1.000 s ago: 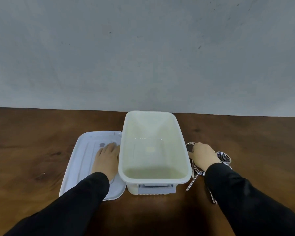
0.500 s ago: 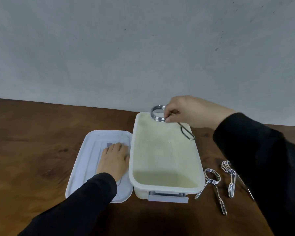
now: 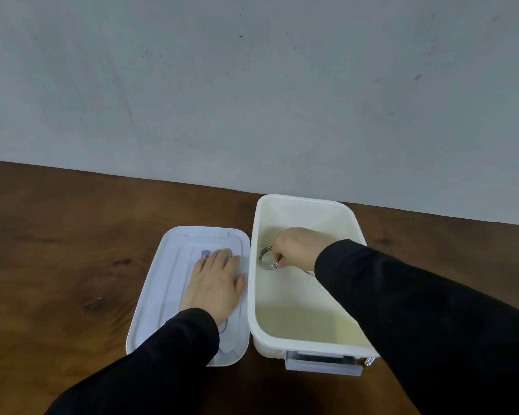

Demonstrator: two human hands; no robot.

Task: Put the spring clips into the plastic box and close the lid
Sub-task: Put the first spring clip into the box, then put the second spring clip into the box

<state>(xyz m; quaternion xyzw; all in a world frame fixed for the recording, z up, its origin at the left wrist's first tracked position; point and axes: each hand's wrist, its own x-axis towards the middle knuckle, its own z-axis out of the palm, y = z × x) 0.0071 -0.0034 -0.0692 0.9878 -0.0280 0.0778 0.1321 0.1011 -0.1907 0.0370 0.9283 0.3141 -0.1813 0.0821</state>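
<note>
The white plastic box (image 3: 306, 202) stands uncovered on the brown table, long side pointing away from me. Inside it, near the left wall, my right hand (image 3: 298, 246) pinches a metal spring clip (image 3: 268, 258) by its coiled ring, low over the box floor. The clip's wire legs run under my hand. The white lid (image 3: 174, 280) lies flat on the table just left of the box. On the lid rests my left hand (image 3: 215, 284), palm down with fingers spread. My right sleeve covers the table right of the box, where only a bit of metal (image 3: 369, 361) shows.
A grey latch handle (image 3: 322, 364) sits on the box's near end. The wooden table (image 3: 72, 250) stretches left and behind the box to a plain grey wall (image 3: 252, 100).
My right hand picked a spring clip off the table right of the box, carried it over the far rim, and has now lowered it inside. The left hand stayed on the lid.
</note>
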